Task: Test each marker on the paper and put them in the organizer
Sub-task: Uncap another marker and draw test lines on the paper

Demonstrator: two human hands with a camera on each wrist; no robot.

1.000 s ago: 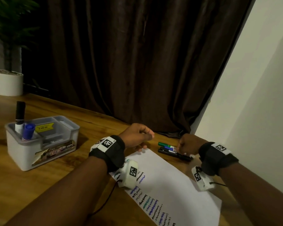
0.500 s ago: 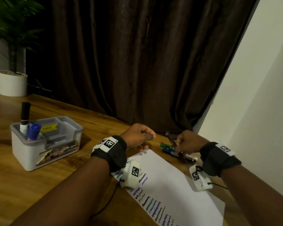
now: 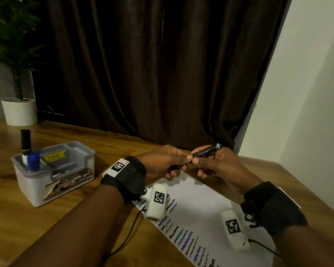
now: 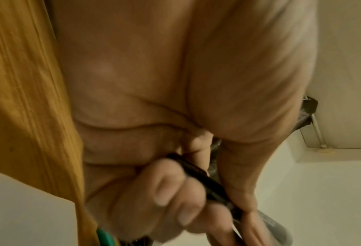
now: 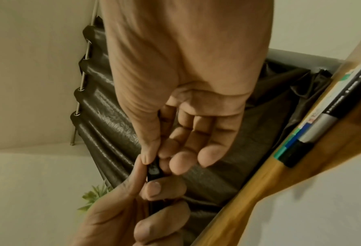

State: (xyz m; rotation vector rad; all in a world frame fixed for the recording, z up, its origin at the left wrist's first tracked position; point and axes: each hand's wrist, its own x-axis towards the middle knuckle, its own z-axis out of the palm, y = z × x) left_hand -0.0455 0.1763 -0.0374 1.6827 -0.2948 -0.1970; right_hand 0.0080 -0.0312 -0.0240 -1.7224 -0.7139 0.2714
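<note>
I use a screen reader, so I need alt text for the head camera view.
Both hands, left and right, hold a black marker above a sheet of paper covered in test squiggles on a wooden table. At left, a grey organizer holds two markers upright.

A potted plant [image 3: 17, 105] stands at ten o'clock on the wooden table [image 3: 108, 149], a brown curtain [image 3: 152, 64] at twelve.

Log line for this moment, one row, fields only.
phase: uncapping | left hand: grips black marker | right hand: grips same marker | organizer: two markers inside | paper: scribbles present
</note>
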